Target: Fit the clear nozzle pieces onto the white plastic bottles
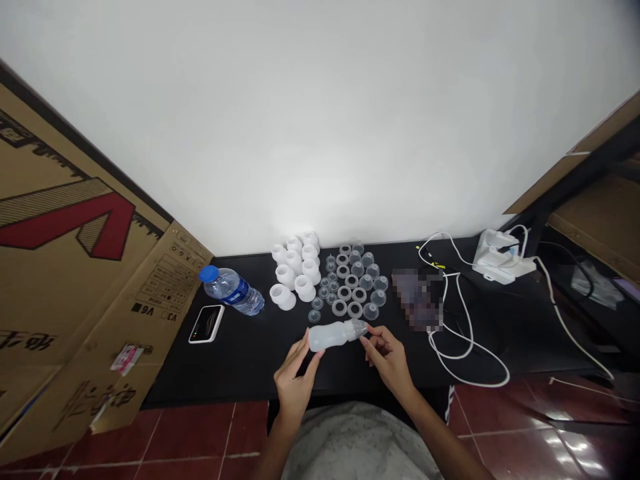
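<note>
A milky white baby bottle (327,335) with a clear cap (358,328) lies sideways in the air just over the front of the black table. My left hand (294,380) is closed around the bottle's base, thumb below and fingers above. At the other end, my right hand (393,365) pinches the tip of the clear cap between thumb and fingers. Behind the bottle, several clear teats (317,303), pale rings (339,307) and clear domed caps (371,311) are laid out in rows. Several white bottle bodies (285,275) stand behind and to the left.
To the left are a blue-capped water bottle (235,291), a white-edged device (206,325) and a large cardboard box (95,280). On the right lie a pixelated item (417,298), looping white cables (470,330) and a white power strip (500,260). A white wall (320,120) rises behind the table (240,363).
</note>
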`<state>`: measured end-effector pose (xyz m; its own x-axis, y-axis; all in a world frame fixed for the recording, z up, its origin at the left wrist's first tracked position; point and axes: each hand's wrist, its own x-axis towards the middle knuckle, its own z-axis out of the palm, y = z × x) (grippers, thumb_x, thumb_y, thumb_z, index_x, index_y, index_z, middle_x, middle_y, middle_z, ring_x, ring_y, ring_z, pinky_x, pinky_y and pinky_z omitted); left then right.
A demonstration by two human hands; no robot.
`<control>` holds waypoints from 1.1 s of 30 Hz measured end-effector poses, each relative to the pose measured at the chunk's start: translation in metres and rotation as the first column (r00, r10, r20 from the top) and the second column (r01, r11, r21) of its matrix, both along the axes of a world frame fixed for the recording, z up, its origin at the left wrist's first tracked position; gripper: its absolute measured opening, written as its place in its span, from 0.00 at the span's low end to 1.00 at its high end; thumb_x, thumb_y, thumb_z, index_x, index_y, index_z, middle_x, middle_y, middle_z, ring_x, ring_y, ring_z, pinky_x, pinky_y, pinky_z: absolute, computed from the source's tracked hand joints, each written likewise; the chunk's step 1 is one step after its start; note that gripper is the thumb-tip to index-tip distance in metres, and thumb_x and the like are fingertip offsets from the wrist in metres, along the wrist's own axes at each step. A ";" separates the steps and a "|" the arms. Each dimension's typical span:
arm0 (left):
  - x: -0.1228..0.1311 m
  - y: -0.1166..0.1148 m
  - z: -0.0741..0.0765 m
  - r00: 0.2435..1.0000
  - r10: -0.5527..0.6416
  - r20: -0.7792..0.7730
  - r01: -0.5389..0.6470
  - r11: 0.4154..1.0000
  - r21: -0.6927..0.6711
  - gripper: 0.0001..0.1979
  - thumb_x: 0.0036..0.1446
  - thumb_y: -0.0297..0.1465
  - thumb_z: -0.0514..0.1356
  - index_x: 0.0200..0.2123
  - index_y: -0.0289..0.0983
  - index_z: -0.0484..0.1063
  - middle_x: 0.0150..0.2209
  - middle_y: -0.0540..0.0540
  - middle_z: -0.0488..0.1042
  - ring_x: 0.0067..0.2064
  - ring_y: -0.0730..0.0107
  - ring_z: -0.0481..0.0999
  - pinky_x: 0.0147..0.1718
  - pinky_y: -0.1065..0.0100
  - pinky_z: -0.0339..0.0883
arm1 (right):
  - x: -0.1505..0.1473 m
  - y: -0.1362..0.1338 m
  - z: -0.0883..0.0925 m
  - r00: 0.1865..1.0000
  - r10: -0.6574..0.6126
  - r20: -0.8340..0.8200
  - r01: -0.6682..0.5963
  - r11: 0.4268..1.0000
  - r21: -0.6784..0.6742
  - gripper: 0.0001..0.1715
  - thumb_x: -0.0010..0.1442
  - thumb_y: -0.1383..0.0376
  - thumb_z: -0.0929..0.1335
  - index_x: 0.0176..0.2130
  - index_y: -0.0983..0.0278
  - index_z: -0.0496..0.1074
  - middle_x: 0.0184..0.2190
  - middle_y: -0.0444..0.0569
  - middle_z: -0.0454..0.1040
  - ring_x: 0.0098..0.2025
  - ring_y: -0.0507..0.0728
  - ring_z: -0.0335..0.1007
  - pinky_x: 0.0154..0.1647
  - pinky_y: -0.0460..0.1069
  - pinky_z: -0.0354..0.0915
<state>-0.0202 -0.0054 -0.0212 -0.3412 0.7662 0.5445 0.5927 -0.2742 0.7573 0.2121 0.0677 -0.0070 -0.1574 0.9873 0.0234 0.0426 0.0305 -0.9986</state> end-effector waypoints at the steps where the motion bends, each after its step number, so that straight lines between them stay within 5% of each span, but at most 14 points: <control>1: 0.000 0.000 0.001 1.000 -0.002 -0.001 0.002 1.000 0.014 0.19 0.65 0.28 0.70 0.58 0.43 0.82 0.57 0.40 0.84 0.54 0.50 0.87 0.55 0.49 0.84 | 0.000 0.000 0.000 1.000 0.010 -0.002 -0.010 1.000 -0.003 0.21 0.69 0.49 0.74 0.49 0.62 0.76 0.22 0.40 0.72 0.22 0.52 0.68 0.22 0.45 0.66; 7: 0.003 -0.001 0.002 0.989 0.014 0.149 -0.003 0.997 -0.074 0.16 0.64 0.32 0.71 0.55 0.41 0.83 0.56 0.39 0.84 0.55 0.49 0.86 0.55 0.50 0.84 | 0.000 -0.001 -0.002 1.000 0.002 -0.031 -0.002 1.000 0.023 0.20 0.70 0.51 0.74 0.53 0.61 0.75 0.26 0.42 0.75 0.24 0.53 0.71 0.25 0.46 0.68; 11: 0.004 0.001 0.007 0.946 0.062 0.317 -0.004 0.984 -0.180 0.30 0.61 0.38 0.74 0.64 0.38 0.75 0.57 0.36 0.83 0.55 0.50 0.86 0.55 0.51 0.83 | -0.001 -0.001 -0.001 0.998 -0.006 -0.056 0.009 0.999 0.046 0.16 0.71 0.51 0.73 0.48 0.60 0.75 0.31 0.45 0.76 0.28 0.54 0.72 0.28 0.47 0.70; 20: 0.001 0.001 0.015 0.987 -0.051 0.154 0.079 0.981 -0.178 0.22 0.61 0.38 0.73 0.57 0.41 0.82 0.51 0.38 0.83 0.49 0.55 0.85 0.48 0.59 0.82 | 0.005 0.004 0.004 0.991 0.030 -0.129 -0.034 0.999 -0.033 0.22 0.70 0.47 0.72 0.51 0.60 0.75 0.28 0.44 0.73 0.26 0.54 0.69 0.25 0.47 0.68; 27: -0.001 0.000 0.016 0.992 -0.056 0.110 0.077 0.978 -0.195 0.20 0.61 0.40 0.73 0.53 0.39 0.83 0.45 0.40 0.84 0.45 0.55 0.85 0.43 0.62 0.81 | 0.006 0.004 0.004 0.970 0.082 -0.228 -0.106 0.990 -0.097 0.22 0.67 0.47 0.75 0.45 0.61 0.75 0.23 0.41 0.74 0.23 0.53 0.70 0.24 0.47 0.68; 33: 0.002 -0.004 0.017 0.998 -0.062 0.031 0.066 0.990 -0.125 0.21 0.60 0.38 0.75 0.55 0.41 0.81 0.45 0.40 0.83 0.46 0.55 0.85 0.45 0.60 0.82 | 0.005 0.005 0.007 0.969 0.071 -0.236 -0.113 0.979 -0.167 0.28 0.66 0.41 0.74 0.35 0.58 0.64 0.19 0.39 0.73 0.18 0.52 0.67 0.20 0.45 0.66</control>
<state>-0.0179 -0.0093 -0.0044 -0.3025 0.8490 0.4331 0.5558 -0.2120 0.8038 0.2172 0.0728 -0.0003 -0.2586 0.9602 -0.1054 -0.1816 -0.1555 -0.9710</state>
